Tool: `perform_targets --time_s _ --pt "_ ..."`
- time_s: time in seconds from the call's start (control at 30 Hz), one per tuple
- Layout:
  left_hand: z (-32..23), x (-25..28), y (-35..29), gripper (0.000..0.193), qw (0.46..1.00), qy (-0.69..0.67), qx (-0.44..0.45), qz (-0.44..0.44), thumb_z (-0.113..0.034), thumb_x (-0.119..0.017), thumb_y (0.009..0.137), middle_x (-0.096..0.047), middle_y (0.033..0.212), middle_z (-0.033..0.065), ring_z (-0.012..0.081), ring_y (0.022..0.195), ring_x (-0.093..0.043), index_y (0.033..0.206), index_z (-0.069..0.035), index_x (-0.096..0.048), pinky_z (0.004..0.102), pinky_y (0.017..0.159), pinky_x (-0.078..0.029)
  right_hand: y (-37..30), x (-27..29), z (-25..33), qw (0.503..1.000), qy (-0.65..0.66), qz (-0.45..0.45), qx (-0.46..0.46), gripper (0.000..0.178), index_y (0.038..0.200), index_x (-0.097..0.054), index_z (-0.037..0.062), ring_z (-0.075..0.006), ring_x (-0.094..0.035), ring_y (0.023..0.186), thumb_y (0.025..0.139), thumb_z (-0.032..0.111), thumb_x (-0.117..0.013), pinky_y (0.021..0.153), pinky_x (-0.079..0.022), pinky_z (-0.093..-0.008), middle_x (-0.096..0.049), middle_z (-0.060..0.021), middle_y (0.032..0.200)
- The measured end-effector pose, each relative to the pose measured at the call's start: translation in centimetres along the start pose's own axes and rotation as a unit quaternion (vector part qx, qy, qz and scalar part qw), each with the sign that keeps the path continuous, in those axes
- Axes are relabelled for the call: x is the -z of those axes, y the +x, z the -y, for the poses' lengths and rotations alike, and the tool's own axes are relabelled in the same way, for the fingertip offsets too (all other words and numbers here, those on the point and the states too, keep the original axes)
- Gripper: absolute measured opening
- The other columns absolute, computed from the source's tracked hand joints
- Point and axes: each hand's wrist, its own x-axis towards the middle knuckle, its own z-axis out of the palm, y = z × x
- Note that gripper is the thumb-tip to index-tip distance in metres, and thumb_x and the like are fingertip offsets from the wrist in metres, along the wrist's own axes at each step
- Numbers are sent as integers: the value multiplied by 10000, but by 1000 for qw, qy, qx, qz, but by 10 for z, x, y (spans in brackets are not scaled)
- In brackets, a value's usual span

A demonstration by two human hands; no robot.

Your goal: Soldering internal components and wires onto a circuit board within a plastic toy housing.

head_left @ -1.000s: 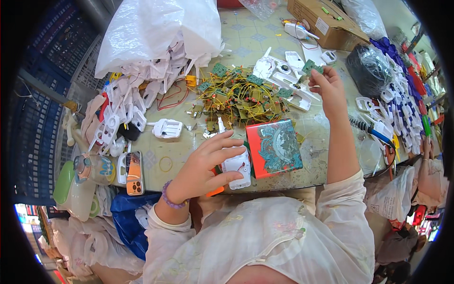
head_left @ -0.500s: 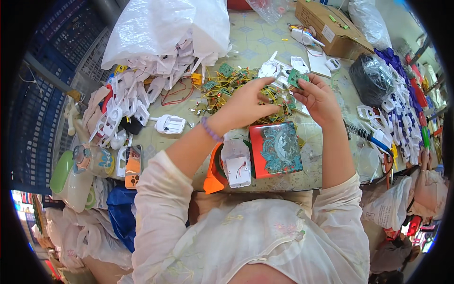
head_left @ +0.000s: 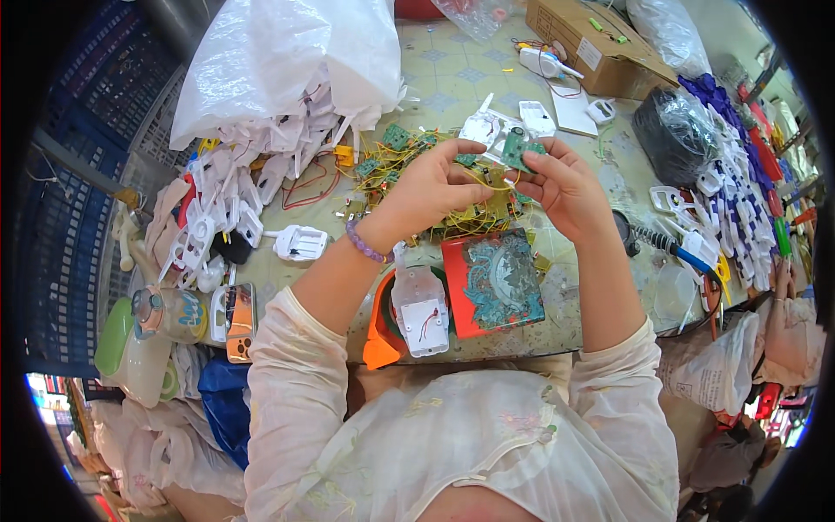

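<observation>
My right hand point(head_left: 564, 184) holds a small green circuit board point(head_left: 520, 150) by its fingertips, raised over the table. My left hand point(head_left: 430, 184) is right beside it, fingers pinched on the thin yellow wires hanging from that board. Under both hands lies a tangled pile of green circuit boards and yellow wires point(head_left: 409, 161). A white plastic casing point(head_left: 422, 309) with a red wire lies near the table's front edge, next to a red tin with a teal pattern point(head_left: 492, 282). A purple bead bracelet point(head_left: 365, 244) is on my left wrist.
White plastic casings point(head_left: 235, 187) spill from a big white bag point(head_left: 287, 65) at left. A cardboard box point(head_left: 591, 39) and a black bag point(head_left: 677, 130) stand at the back right; purple parts point(head_left: 731, 165) lie right. A phone point(head_left: 239, 317) and green jug point(head_left: 130, 344) sit at left.
My left hand left the white casing at the front edge and rose to meet my right hand. Both hands now hold the green board and its wires together.
</observation>
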Motion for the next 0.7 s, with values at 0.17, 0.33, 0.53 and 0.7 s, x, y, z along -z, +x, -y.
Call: perform_targets --time_s 0.17,0.33,0.53,0.7 --pt "0 -4 -4 412 996 82 1 -21 -78 -682 796 -677 889 73 100 793 -626 1178 1 -551 241 695 -492 2 -4 -5 999 -40 -2 18 235 1069 -519 2 -187 -671 840 874 81 -622 721 -554 -276 -647 -96 970" --pt "1 -6 -9 294 996 75 3 -38 -99 -682 784 -680 858 70 100 775 -625 1053 10 -631 246 694 -497 -3 2 5 997 -19 -36 73 243 1069 -522 9 -188 -669 832 865 82 -632 730 -550 -285 -651 -99 963" --pt "11 5 -1 301 995 75 -16 -63 -113 -688 783 -672 855 48 97 760 -617 1056 3 -638 250 704 -502 -15 -6 11 979 -28 -68 188 230 1045 -522 23 -204 -670 842 853 40 -649 731 -550 -292 -656 -116 977" --pt "4 18 0 337 971 231 -4 -66 -128 -683 785 -678 878 49 114 793 -632 1091 2 -633 255 722 -505 -10 2 16 954 22 -106 281 218 1054 -515 17 -205 -666 848 872 45 -633 744 -541 -299 -652 -118 982"
